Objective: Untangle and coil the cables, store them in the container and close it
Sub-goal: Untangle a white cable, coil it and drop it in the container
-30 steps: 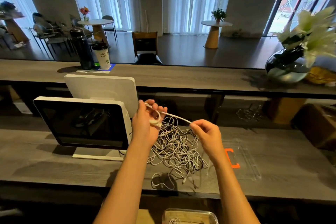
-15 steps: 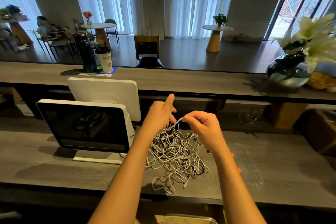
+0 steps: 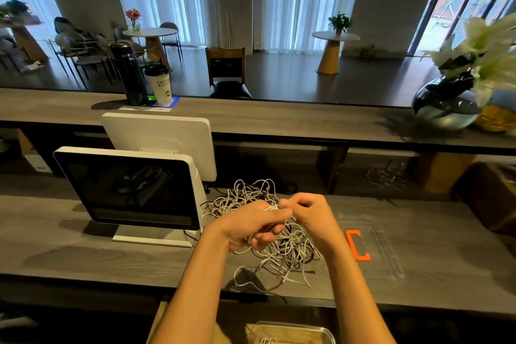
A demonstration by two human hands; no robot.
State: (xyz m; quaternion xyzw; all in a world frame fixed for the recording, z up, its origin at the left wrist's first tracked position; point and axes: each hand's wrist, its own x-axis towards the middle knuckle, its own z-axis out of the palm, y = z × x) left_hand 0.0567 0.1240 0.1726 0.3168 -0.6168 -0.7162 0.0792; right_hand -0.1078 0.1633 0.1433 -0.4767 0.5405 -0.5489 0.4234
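A tangled heap of white and dark cables (image 3: 282, 251) lies on the grey wooden desk (image 3: 83, 257) in front of me. Just above the heap, my left hand (image 3: 251, 225) grips a white cable with its fingers curled round it. My right hand (image 3: 310, 213) touches the left one and pinches the same white cable at its top. A clear container (image 3: 290, 334) sits low at the bottom edge, below the desk, with a white cable inside. Its clear lid (image 3: 374, 248) with an orange clasp (image 3: 358, 245) lies flat on the desk to the right of my hands.
A white point-of-sale terminal (image 3: 131, 190) stands on the desk to the left of the cables. On the raised counter behind stand a dark flask (image 3: 129, 72), a paper cup (image 3: 160, 84) and, at far right, a round vase of white flowers (image 3: 452, 103).
Both hands have dropped from above the heap down onto it and come together. The stretch of white cable that ran between them a second ago is now gathered in my left hand.
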